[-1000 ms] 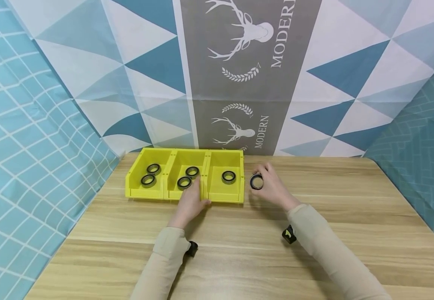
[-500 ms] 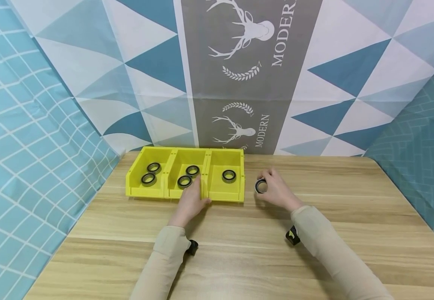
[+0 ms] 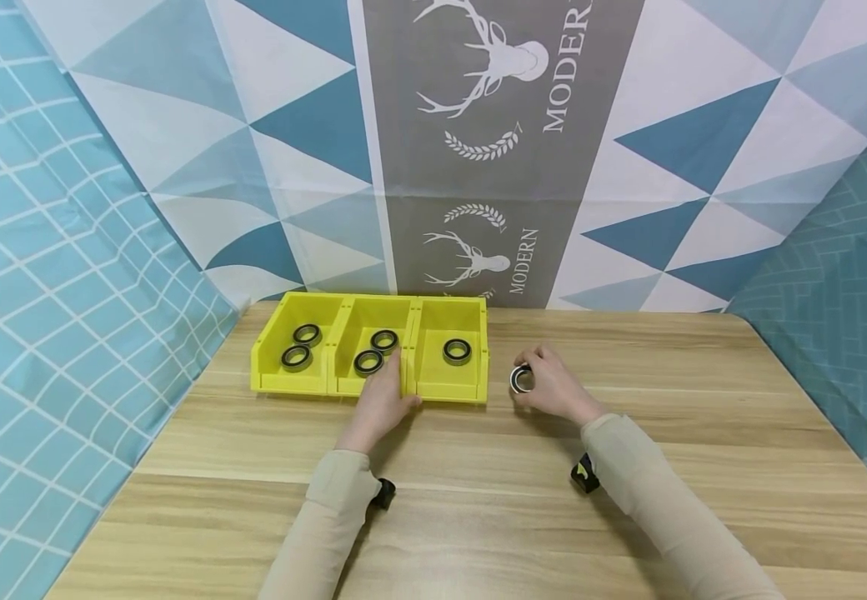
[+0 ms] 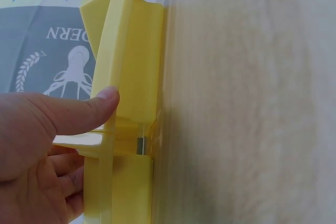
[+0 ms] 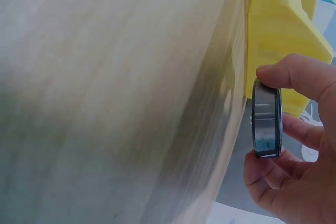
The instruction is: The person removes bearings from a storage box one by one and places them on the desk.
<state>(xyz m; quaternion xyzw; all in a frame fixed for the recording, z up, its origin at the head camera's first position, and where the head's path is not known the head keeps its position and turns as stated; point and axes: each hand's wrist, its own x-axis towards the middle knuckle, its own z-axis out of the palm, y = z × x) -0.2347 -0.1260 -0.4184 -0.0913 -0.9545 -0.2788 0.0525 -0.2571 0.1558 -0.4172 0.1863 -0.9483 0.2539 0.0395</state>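
There are six rings point(image 3: 457, 362), three bins point(image 3: 444, 377), two hands point(image 3: 379, 402).

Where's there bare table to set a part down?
Free: table from the right hand to the right edge; also between the sleeves, in front of the yellow bins. Crowded: left bin and middle bin, two rings each; left hand grips the front between middle and right. Right bin, one ring, shows more bare floor.

The word "MODERN" point(image 3: 524, 261) stands on the grey wall panel point(image 3: 478, 181), repeated higher up, cut short.
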